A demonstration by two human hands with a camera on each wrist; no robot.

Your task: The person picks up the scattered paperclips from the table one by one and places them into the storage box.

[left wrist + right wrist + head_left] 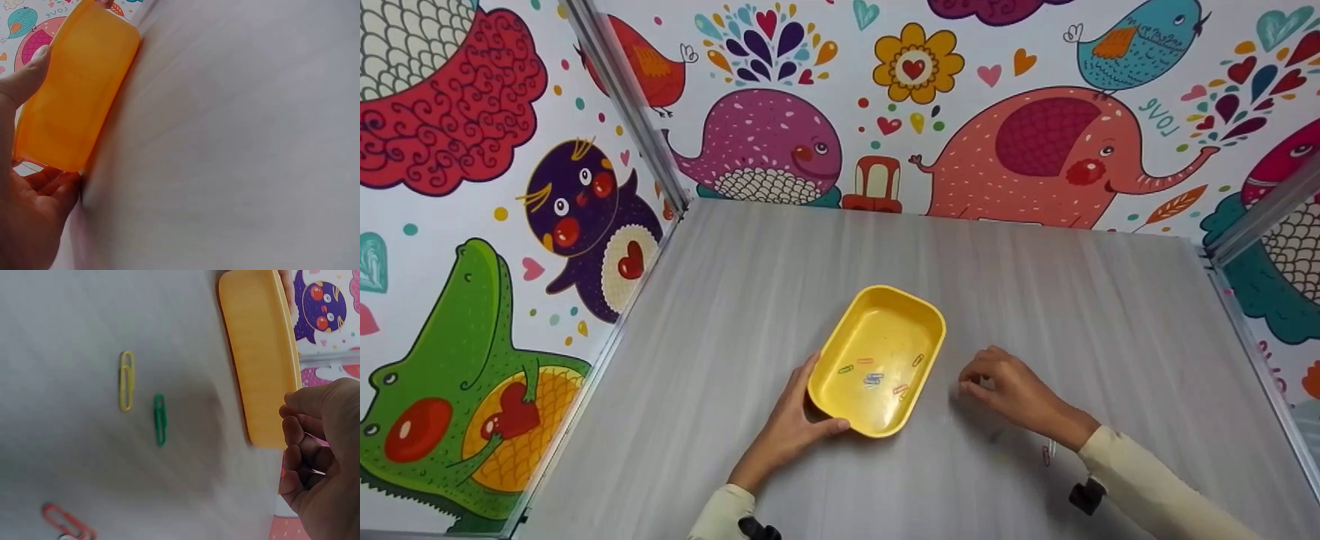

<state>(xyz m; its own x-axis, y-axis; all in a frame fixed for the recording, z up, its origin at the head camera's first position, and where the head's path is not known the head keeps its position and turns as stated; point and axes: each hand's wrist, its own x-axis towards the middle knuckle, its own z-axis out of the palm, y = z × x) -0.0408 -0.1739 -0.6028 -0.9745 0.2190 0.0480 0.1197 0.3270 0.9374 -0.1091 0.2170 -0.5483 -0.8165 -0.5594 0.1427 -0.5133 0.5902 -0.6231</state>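
Note:
My left hand (791, 431) grips a yellow plastic box (877, 296) at its near left corner, the thumb at the near rim and the fingers along the left side. In the box lie several coloured paper clips, among them a green clip (846, 369), blue clips (873, 379) and a yellow clip (917, 360). To the right of the box, my right hand (1020, 390) hovers over the table, its fingers loosely curled and nothing showing between them. A yellow clip (127, 381), a green clip (161, 420) and a red clip (67, 521) lie on the table near it.
The grey table (780, 255) stands between walls printed with cartoon animals. Metal rails (630, 97) run up the corners. Beneath my right wrist, a white clip (1052, 448) lies beside the red one.

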